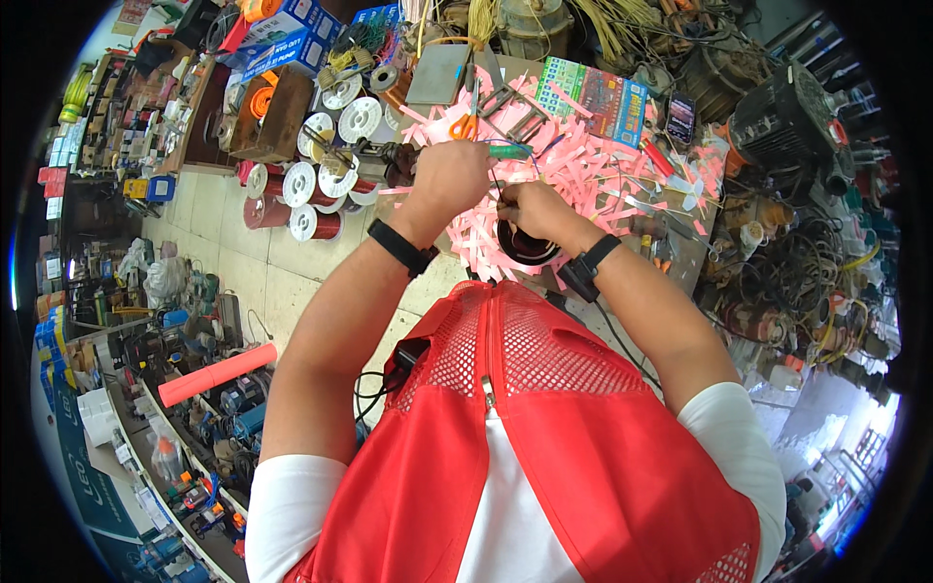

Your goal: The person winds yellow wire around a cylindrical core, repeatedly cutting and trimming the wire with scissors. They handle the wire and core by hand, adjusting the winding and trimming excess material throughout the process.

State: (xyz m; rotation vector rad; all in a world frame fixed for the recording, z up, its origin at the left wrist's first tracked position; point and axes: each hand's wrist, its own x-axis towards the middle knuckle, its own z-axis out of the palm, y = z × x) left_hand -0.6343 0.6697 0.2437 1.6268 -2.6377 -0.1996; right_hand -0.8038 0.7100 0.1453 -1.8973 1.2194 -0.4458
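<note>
My left hand (453, 173) is closed in a fist above the workbench, with a green rod-like handle (510, 151) sticking out of its right side. Close by on the right, my right hand (536, 208) has its fingers bent together over a dark round ring-shaped part (526, 246); what its fingertips pinch is hidden. A thin dark wire runs between the two hands. Pink paper strips (583, 175) cover the bench around them. Orange-handled scissors (464, 127) lie just beyond my left hand.
Wire spools (299, 184) stand on the left beside a wooden box (273, 120). Colourful printed sheets (594, 102), a phone (681, 116) and a red-handled tool (657, 158) lie at the back right. A large motor (780, 124) and tangled cables (773, 255) crowd the right side.
</note>
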